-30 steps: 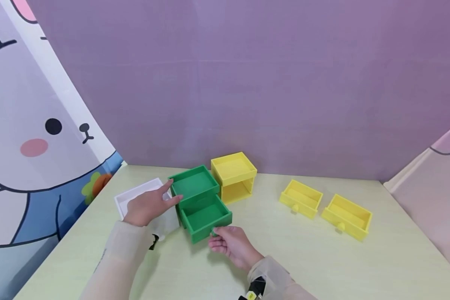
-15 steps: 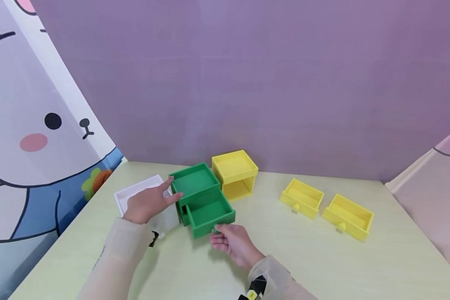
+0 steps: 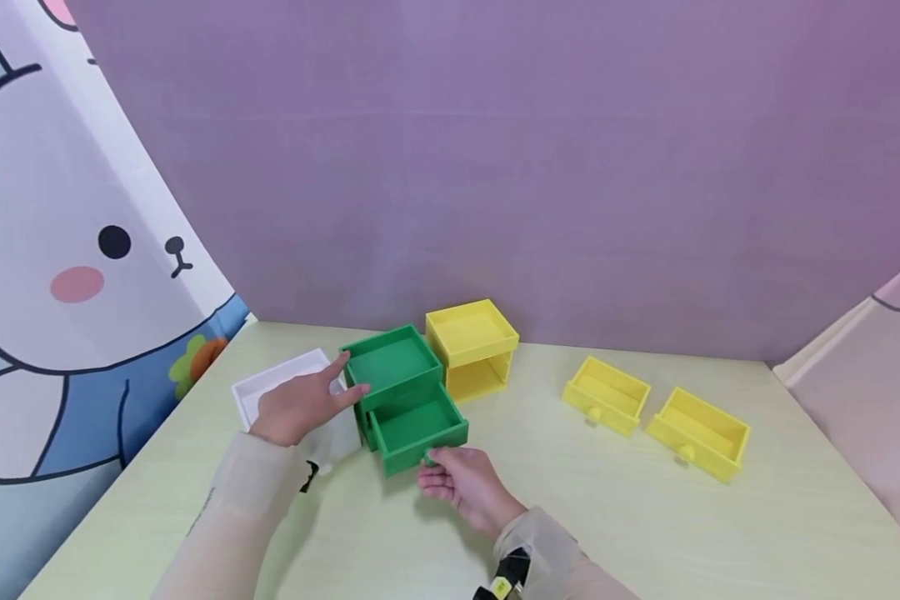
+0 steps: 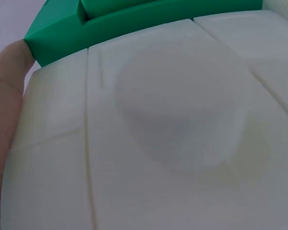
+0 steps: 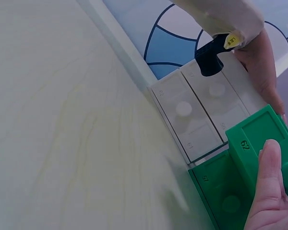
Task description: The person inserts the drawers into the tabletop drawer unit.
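Note:
My right hand (image 3: 471,490) pinches the round knob (image 3: 428,458) of a green drawer (image 3: 420,446), which sticks well out from the upper slot of a small green cabinet (image 3: 392,363). In the right wrist view this drawer (image 5: 252,143) bears the number 62, and a lower green drawer (image 5: 221,187) sits pushed in beneath it. My left hand (image 3: 300,407) reaches over a white cabinet (image 3: 270,379), thumb and forefinger spread, fingertips at the green cabinet's left top edge. A white knob (image 4: 182,105) fills much of the left wrist view.
A yellow cabinet (image 3: 471,333) with an open front stands behind the green one, to its right. Two loose yellow drawers (image 3: 606,396) with knobs lie on the right of the pale table (image 3: 607,525). A purple backdrop (image 3: 495,167) rises behind.
The green drawer has shifted slightly to the right in its slot, then a little back, with my right hand on its knob throughout. My left hand stays at the green cabinet's edge.

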`<state>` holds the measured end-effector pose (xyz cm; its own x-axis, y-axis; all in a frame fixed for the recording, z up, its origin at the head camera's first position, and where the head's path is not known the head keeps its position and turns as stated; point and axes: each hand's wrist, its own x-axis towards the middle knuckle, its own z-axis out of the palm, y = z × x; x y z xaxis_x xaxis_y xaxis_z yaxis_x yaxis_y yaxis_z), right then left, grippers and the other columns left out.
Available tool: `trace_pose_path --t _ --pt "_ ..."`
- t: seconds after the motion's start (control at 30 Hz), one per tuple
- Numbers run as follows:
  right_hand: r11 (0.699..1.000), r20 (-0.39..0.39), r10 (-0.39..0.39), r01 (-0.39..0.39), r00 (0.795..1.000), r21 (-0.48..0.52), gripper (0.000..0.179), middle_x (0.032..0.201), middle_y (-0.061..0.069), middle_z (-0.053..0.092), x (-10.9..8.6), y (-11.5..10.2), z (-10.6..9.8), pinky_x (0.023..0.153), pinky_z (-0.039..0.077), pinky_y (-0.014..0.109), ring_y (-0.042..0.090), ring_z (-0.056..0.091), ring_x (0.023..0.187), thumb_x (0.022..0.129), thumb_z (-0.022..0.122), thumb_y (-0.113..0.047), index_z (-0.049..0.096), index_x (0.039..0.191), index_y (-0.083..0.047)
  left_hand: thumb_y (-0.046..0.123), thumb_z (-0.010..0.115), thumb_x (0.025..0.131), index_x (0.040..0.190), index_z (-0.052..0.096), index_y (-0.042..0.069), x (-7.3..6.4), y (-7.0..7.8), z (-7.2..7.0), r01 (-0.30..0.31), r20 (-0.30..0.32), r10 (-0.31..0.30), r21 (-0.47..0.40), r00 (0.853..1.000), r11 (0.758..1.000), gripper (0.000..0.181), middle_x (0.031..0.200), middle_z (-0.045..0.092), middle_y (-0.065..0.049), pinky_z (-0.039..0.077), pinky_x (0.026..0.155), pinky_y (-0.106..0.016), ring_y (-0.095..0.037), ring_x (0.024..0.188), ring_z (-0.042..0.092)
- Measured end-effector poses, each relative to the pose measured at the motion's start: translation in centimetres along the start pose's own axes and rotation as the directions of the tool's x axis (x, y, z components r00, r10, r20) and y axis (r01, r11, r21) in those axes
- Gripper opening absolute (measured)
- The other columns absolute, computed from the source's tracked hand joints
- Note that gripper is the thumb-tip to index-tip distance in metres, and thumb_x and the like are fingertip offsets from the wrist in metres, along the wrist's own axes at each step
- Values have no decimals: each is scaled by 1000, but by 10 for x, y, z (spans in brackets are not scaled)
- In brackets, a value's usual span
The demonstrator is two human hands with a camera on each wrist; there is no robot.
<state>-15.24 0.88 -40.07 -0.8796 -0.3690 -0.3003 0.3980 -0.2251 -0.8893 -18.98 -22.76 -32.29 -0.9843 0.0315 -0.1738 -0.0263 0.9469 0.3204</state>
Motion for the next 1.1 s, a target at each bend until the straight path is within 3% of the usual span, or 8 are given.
trace_pose_path --t 0.53,0.83,1.1 --pt "998 15 1 0 1000 -58 13 71 3 62 3 2 5 60 51 17 7 62 62 92 52 -7 59 90 3 67 41 90 153 27 17 -1 -2 -4 13 37 -14 16 999 1000 81 60 51 -6 29 50 -32 -19 48 42" --pt "994 24 -11 13 1000 -112 23 70 3 61 5 -2 13 58 51 17 6 61 59 92 54 -7 58 99 14 68 40 90 153 26 16 -1 -9 -5 11 41 -13 29 999 1000 83 61 51 -6 29 50 -31 -18 48 41" --pt "980 -10 -36 33 999 -194 26 66 3 61 14 0 9 55 51 19 6 60 54 88 54 -6 58 97 18 70 39 89 153 26 16 0 -11 -2 -1 34 0 27 999 1000 84 59 50 -5 28 49 -31 -18 47 40"
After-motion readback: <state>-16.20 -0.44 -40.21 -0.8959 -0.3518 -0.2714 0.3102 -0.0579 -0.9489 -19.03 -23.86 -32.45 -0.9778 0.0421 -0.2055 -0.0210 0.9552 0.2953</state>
